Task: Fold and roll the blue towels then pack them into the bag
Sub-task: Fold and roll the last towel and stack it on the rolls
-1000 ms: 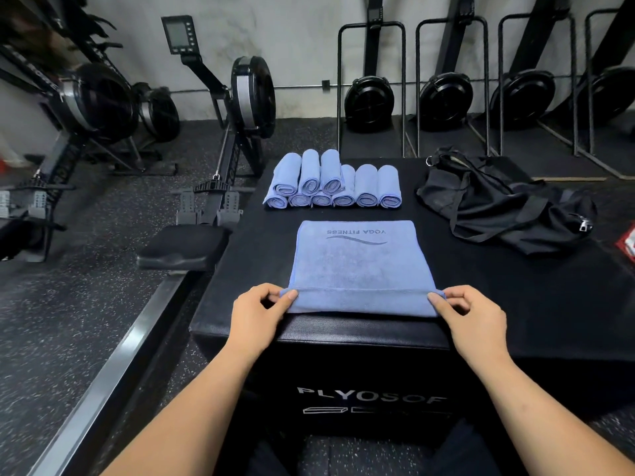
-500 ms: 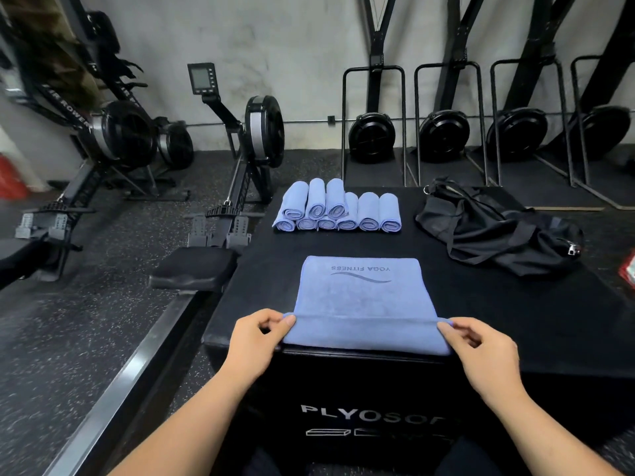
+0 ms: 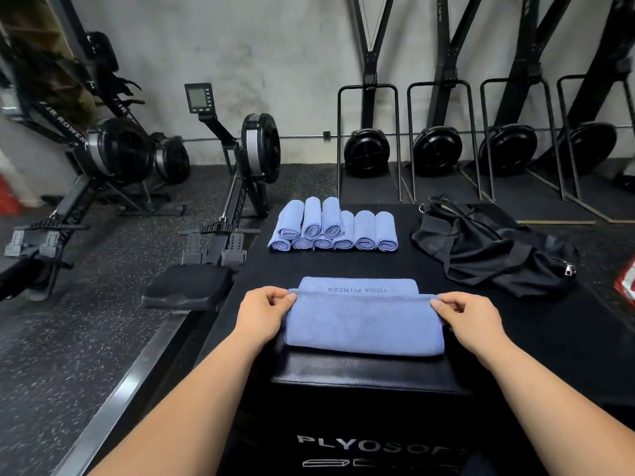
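Head view: your left hand point(image 3: 266, 312) pinches one folded corner of the blue towel point(image 3: 364, 324) and your right hand point(image 3: 470, 321) pinches the other, near the plyo box's point(image 3: 343, 372) front edge; rolled towels point(image 3: 333, 231) lie at its far edge, the black bag point(image 3: 488, 249) at its far right

Far right of the right hand point(image 3: 470, 321), a red object point(image 3: 626, 282) is cut off by the frame edge. Between it and the left hand point(image 3: 264, 314), the blue towel point(image 3: 364, 326) has a folded flap hiding most of its lower layer.
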Demonstrator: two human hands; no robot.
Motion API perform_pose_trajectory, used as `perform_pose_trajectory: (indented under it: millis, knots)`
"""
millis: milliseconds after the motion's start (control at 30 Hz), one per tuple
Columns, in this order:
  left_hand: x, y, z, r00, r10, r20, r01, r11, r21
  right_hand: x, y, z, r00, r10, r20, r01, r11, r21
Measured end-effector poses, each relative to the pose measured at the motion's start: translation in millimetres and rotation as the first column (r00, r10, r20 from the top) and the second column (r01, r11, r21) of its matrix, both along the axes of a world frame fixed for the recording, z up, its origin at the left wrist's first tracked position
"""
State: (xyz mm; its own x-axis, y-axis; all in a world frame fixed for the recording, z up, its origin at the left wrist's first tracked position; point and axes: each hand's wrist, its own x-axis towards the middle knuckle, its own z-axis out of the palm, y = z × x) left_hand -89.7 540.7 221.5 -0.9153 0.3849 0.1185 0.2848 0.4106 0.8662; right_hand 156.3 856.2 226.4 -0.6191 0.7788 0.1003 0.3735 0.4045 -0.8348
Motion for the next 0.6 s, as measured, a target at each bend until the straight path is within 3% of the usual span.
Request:
perform_pose_trajectory:
  millis: [433,600]
  knots:
    - [-70,61,1,1.000,0.023,0.019,-0.021,0.995,-0.100,-71,50,-4,0.996,-0.084,0.019,0.086,0.991,-0.099]
    - [-84,89,-5,0.999,0.039,0.031,-0.035,0.990,-0.139,-98,61,-8,0.994,-0.090,0.070,0.093,0.995,-0.047]
